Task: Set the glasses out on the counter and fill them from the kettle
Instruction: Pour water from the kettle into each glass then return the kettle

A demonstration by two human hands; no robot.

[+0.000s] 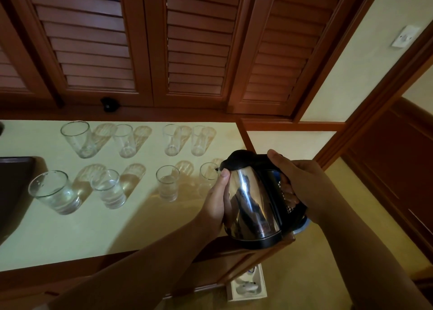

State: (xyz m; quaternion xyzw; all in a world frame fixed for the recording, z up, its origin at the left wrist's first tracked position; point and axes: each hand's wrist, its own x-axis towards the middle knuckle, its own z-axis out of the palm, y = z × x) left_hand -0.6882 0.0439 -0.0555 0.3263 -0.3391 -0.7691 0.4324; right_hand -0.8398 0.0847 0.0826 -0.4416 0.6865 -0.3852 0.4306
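A steel kettle (253, 206) with a black lid and handle is tilted left over the counter's right end, its spout above the rightmost front glass (208, 175). My right hand (302, 185) grips the handle. My left hand (216, 199) presses flat against the kettle's steel side. Several clear glasses stand in two rows on the pale counter (117, 227). The front-row glasses (55, 192) (109, 189) (167, 183) hold water. The back-row glasses (78, 138) (125, 141) (172, 139) look empty.
A dark tray (14, 187) lies at the counter's left edge. Wooden louvred shutters (196, 44) rise behind the counter, with a black plug (109, 104) at their base. A power strip (247, 286) lies on the floor below the counter's right corner.
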